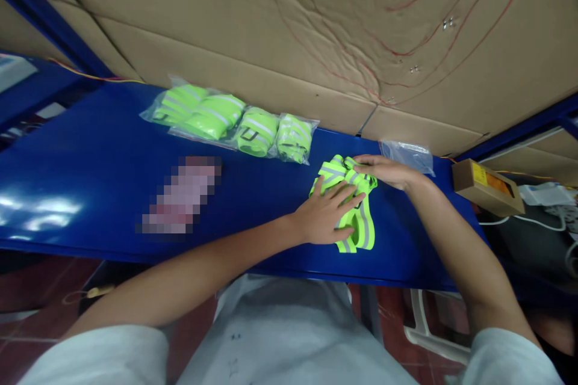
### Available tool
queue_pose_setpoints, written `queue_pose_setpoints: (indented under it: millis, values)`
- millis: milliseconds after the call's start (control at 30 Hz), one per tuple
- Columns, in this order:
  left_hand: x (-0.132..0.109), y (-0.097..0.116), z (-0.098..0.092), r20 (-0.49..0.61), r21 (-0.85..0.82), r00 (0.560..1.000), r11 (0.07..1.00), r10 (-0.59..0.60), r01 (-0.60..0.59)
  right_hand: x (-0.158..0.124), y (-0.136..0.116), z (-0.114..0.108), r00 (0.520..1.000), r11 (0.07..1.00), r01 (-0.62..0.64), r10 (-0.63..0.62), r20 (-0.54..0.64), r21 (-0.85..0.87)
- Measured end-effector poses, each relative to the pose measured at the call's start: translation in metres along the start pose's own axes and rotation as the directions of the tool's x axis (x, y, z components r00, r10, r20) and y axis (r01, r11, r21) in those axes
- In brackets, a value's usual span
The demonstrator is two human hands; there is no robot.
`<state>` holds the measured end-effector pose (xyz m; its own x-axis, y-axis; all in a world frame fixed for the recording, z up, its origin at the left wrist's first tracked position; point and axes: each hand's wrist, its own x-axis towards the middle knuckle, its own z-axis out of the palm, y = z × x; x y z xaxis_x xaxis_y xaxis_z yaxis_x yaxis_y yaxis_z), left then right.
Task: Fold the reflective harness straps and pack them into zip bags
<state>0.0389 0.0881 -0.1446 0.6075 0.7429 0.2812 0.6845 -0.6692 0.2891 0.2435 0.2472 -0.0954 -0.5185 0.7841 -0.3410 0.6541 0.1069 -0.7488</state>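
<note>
A neon yellow reflective strap vest point(356, 225) with grey bands lies bunched on the blue table point(99, 162). My left hand point(327, 213) presses flat on its middle, fingers spread. At the vest's far end my right hand point(388, 169) rests with its fingers curled over a fold of the fabric. A row of several folded neon vests in clear bags point(230, 121) lies further back on the table, to the left of my hands.
An empty clear plastic bag point(409, 155) lies just behind my right hand. A small cardboard box point(487, 187) sits off the table's right end, with white cables beyond it. Cardboard sheets point(289, 30) line the wall behind. A blurred-out patch point(180, 195) lies mid-table.
</note>
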Motion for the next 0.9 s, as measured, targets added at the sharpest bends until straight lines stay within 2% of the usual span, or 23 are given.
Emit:
queue_pose_setpoints:
  millis: [100,200,333,433,600,733,833,900]
  values:
    - [0.000,0.000,0.000,0.012,-0.008,1.000,1.000,-0.004,0.004,0.001,-0.010,-0.004,0.997,1.000,-0.016,0.016,0.074,-0.006]
    - [0.001,0.000,-0.001,0.021,-0.032,1.000,0.999,-0.001,0.002,-0.005,-0.023,-0.008,0.989,0.994,-0.004,0.021,0.147,-0.112]
    - [0.001,-0.002,0.002,0.006,-0.063,1.000,0.998,0.008,-0.008,-0.021,-0.034,-0.012,0.985,0.953,0.112,-0.069,0.158,-0.282]
    - [0.000,-0.003,0.006,0.006,-0.077,1.000,0.997,0.010,-0.010,-0.034,-0.033,-0.011,0.975,0.884,0.201,-0.138,0.174,-0.422]
    - [-0.001,-0.004,0.011,-0.030,-0.084,1.000,0.996,0.008,-0.011,-0.050,-0.029,0.007,0.974,0.798,0.218,-0.214,0.074,-0.562]
    - [-0.002,-0.002,0.007,-0.084,-0.063,0.996,0.997,0.032,-0.037,-0.055,-0.028,0.021,0.956,0.742,0.212,-0.292,-0.021,-0.636]
    - [-0.003,-0.002,0.002,-0.111,-0.038,0.992,0.998,0.053,-0.057,-0.058,-0.026,0.031,0.934,0.692,0.238,-0.355,-0.035,-0.681]
    - [-0.002,-0.004,0.001,-0.120,-0.018,0.992,0.999,0.047,-0.050,-0.061,-0.023,0.041,0.916,0.619,0.233,-0.398,-0.044,-0.750]
